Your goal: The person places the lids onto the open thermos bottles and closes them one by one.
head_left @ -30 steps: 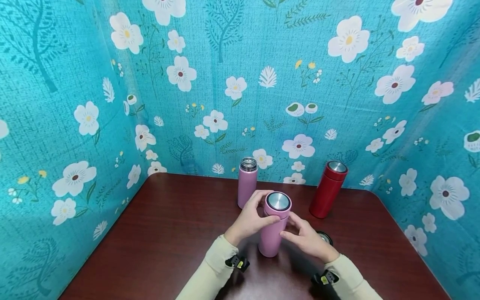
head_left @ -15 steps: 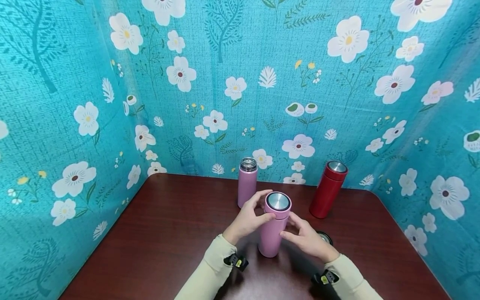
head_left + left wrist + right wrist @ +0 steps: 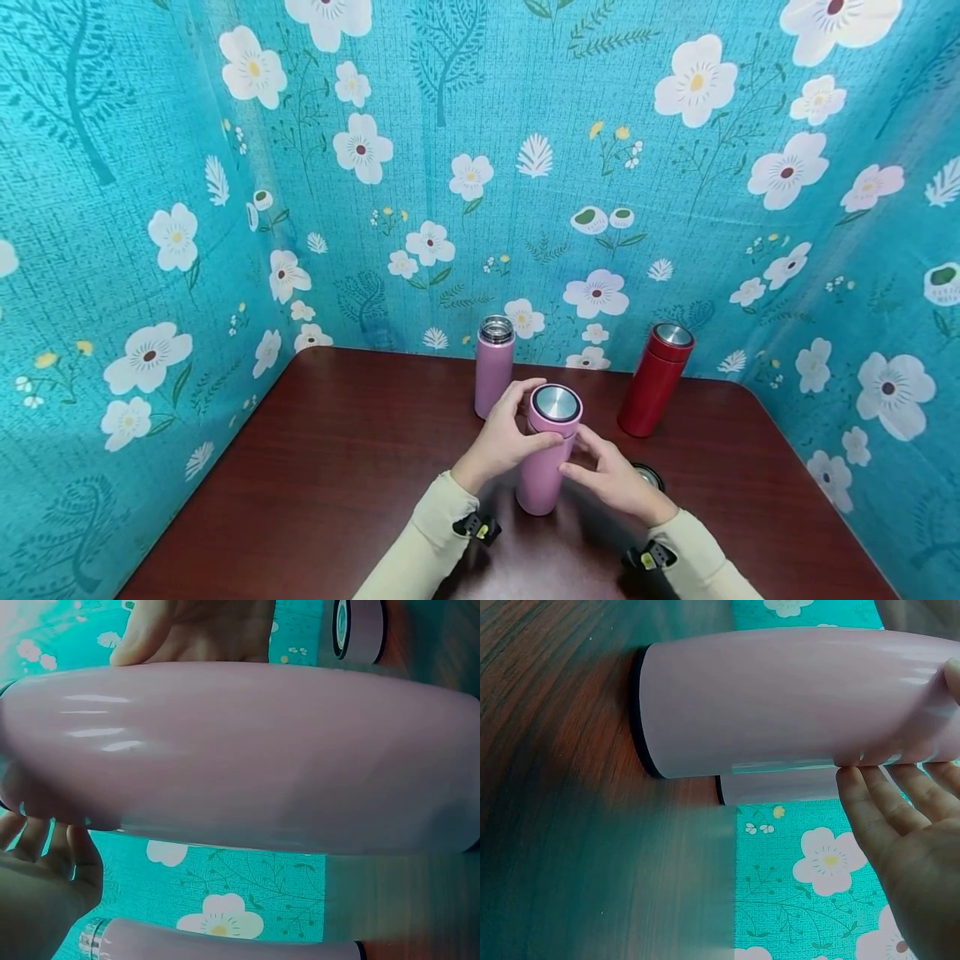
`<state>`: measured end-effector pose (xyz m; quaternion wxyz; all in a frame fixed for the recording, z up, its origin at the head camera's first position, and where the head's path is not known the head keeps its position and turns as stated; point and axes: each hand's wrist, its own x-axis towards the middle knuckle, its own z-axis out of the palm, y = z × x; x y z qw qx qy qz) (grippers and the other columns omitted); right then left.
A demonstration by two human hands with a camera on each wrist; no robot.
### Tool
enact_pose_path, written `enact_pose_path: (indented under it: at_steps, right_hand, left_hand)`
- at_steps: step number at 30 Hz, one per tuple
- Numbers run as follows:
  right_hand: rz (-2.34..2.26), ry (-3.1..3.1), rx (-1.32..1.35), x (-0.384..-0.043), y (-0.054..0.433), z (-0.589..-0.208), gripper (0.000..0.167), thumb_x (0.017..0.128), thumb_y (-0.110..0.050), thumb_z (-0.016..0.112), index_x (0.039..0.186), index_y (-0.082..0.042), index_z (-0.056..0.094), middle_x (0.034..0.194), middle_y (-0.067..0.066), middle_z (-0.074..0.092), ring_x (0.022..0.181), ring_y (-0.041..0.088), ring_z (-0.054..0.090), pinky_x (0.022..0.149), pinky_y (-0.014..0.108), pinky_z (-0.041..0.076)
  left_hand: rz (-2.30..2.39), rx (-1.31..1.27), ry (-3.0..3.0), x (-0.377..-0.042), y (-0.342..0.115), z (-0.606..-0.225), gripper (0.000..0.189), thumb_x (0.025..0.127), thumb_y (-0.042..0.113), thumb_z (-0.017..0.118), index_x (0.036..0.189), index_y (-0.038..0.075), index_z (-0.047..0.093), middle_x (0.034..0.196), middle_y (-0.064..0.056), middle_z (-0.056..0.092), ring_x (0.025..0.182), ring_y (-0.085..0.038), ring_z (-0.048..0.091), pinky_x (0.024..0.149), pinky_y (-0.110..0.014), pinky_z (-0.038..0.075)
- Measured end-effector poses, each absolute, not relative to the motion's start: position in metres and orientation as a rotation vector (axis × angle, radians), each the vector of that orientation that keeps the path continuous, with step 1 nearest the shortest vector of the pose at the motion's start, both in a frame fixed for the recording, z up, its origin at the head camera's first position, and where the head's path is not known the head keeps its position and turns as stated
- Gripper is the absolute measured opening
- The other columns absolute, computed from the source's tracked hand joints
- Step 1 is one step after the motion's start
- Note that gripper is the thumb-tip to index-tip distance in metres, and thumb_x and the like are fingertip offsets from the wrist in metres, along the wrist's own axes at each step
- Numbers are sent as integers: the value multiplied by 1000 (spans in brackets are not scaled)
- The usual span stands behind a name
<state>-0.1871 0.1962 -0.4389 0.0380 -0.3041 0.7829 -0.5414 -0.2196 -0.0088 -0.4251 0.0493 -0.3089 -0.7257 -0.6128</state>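
Observation:
A pink thermos [image 3: 542, 479] stands upright on the table in the head view, its lid [image 3: 557, 405] on top with a silver disc. My left hand [image 3: 498, 437] holds the lid, thumb across the front and fingers round the far side. My right hand [image 3: 618, 479] grips the body from the right, just below the lid. The left wrist view shows the thermos body [image 3: 247, 757] lying across the picture. Fingertips of my right hand [image 3: 922, 832] touch the body in the right wrist view; the far fingers are partly hidden.
Behind stands a second pink thermos [image 3: 495, 371] with its mouth uncovered. A red thermos [image 3: 657, 383] with its lid on stands at the back right. A loose lid [image 3: 649, 476] lies beside my right hand, partly hidden. Floral cloth [image 3: 450, 208] surrounds the dark wooden table [image 3: 337, 467].
My left hand has turned slightly on the lid: its thumb slid left, then came back to the right across the front. The right hand and thermos stay in place.

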Motion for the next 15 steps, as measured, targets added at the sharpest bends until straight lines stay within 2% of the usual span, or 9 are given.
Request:
enact_pose_path:
  at_steps: [5,10,13,15]
  right_hand:
    - [-1655,2403,-916,-186,196,-437,59,90,-4,62,142,-3,34,135,18,49,117,10,52,92,25,45]
    - [-1645,2398,-890,-187,197,-439,59,91,-4,61,143,-5,33,136,16,48,117,9,52,92,25,44]
    - [-1649,2392,-895,-190,198,-444,59,91,-4,61,143,-5,33,136,17,48,118,9,51,92,25,44]
    - [-1651,2398,-899,-194,200,-451,60,91,-4,61,144,-7,33,137,16,48,119,10,51,92,25,44]
  left_hand:
    - [-1888,-951,-2218,-222,-11,-426,67,80,20,77,138,18,42,113,0,56,97,-12,52,80,-36,48]
    - [-1889,-1054,-2176,-225,-15,-429,65,84,37,71,138,17,41,116,-1,57,100,-12,52,85,-44,46]
    - [-1889,-1100,-2152,-226,-16,-430,65,85,41,69,138,15,41,118,-3,57,99,-14,52,84,-41,46]
    - [-1892,-1094,-2154,-225,-15,-429,63,84,35,71,137,15,42,119,-3,56,99,-14,52,82,-37,48]
